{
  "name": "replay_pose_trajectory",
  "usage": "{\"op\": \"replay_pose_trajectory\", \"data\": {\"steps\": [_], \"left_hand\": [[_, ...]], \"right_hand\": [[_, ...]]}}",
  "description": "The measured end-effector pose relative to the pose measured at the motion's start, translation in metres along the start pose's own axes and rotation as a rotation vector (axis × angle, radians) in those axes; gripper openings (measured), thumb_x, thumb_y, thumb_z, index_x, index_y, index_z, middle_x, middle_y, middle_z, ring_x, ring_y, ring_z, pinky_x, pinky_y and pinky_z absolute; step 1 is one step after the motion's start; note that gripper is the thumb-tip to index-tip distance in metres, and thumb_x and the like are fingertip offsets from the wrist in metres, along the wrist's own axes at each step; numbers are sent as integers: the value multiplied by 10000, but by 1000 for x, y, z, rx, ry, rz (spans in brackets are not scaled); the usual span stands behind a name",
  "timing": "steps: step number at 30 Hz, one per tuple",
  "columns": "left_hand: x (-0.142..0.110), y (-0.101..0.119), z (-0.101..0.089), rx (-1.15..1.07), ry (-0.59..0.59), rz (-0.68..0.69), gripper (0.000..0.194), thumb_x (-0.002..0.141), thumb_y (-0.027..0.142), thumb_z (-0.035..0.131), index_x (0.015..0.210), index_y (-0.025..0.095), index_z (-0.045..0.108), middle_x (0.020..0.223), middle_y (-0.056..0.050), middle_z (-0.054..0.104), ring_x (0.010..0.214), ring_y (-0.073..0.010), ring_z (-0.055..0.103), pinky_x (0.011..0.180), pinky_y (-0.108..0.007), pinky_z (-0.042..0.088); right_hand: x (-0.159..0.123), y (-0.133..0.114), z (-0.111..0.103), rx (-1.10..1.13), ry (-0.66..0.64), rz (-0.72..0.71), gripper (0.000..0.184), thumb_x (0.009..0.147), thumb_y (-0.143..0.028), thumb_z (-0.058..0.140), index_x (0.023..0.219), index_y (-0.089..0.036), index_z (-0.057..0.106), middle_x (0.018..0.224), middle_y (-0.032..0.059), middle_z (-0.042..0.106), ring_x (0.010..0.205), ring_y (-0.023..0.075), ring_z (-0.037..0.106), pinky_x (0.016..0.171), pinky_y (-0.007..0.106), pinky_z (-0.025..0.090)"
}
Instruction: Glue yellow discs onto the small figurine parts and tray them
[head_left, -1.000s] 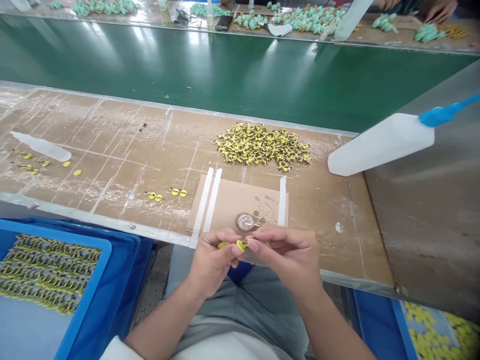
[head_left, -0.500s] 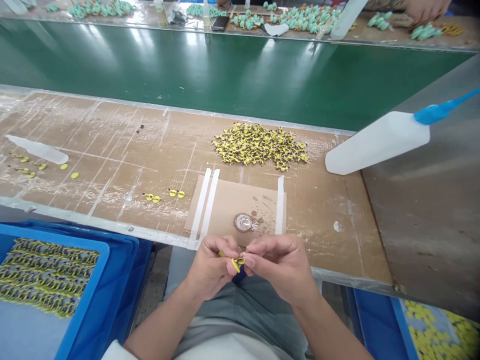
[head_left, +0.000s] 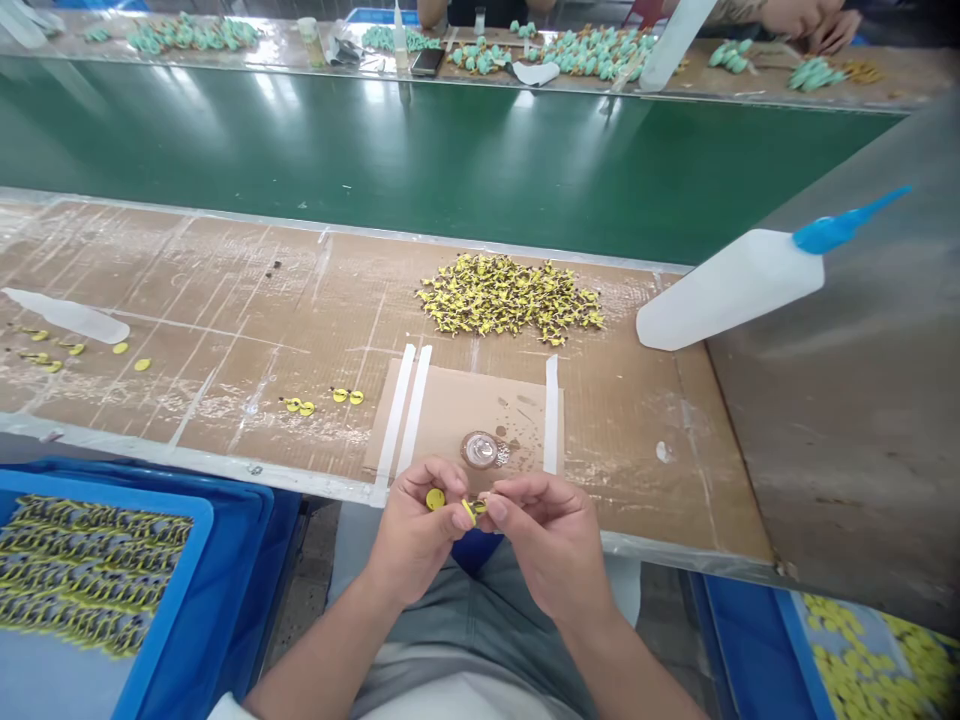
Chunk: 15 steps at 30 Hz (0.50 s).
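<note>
My left hand (head_left: 417,535) is closed in a pinch on a small yellow disc (head_left: 469,512), seen nearly edge-on at the fingertips. A second yellow disc (head_left: 436,499) is tucked among its curled fingers. Touching the first disc is a tiny yellow-and-dark piece (head_left: 480,507), pinched by the thumb and fingers of my right hand (head_left: 551,535); the fingers partly cover it. Both hands are close together over the table's front edge. Just beyond them, a puddle of clear liquid (head_left: 480,450) sits on a taped cardboard sheet (head_left: 450,400).
Behind the sheet lies a heap of small yellow-and-dark pieces (head_left: 510,297). A white bottle with a blue nozzle (head_left: 731,290) leans at right. Joined disc pieces (head_left: 300,406) lie left. Blue trays (head_left: 202,540) flank me. Across the green belt (head_left: 450,150), another person's hands (head_left: 817,22) are near turquoise pieces.
The view has shifted slightly. My left fingers have turned so the second yellow disc shows its face. Both hands keep their pinch. The other person's hands across the belt have come together.
</note>
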<state>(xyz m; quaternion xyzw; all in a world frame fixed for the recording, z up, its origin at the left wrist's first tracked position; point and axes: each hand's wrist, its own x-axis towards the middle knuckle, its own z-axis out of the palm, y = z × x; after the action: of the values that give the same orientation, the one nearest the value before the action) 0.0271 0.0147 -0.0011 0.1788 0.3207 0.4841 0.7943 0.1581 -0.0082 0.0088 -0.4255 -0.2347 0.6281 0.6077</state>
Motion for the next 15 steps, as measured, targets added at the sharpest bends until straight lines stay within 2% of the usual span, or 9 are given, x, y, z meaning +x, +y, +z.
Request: {"op": "replay_pose_trajectory", "data": {"steps": [7,12,15], "left_hand": [[0,-3,0,77,67,163,141,627,236,889,734,244,798,722,10,618,568,-64,573,519,-178,501],[0,-4,0,71,74,168,148,626,269,892,751,268,814,728,-3,628,588,-73,589,528,-181,507],[-1,-5,-1,77,110,161,164,621,300,893,761,259,817,734,-12,620,604,-81,591,529,-185,507]], "right_hand": [[-3,4,5,-103,107,-129,116,685,-213,861,773,-226,786,741,37,782,631,195,751,585,256,654],[0,4,9,-72,71,-128,120,706,-189,844,798,-244,791,750,22,784,640,191,756,629,271,666],[0,5,10,-88,93,-131,115,692,-219,856,786,-232,790,737,32,781,620,197,752,595,272,664]]}}
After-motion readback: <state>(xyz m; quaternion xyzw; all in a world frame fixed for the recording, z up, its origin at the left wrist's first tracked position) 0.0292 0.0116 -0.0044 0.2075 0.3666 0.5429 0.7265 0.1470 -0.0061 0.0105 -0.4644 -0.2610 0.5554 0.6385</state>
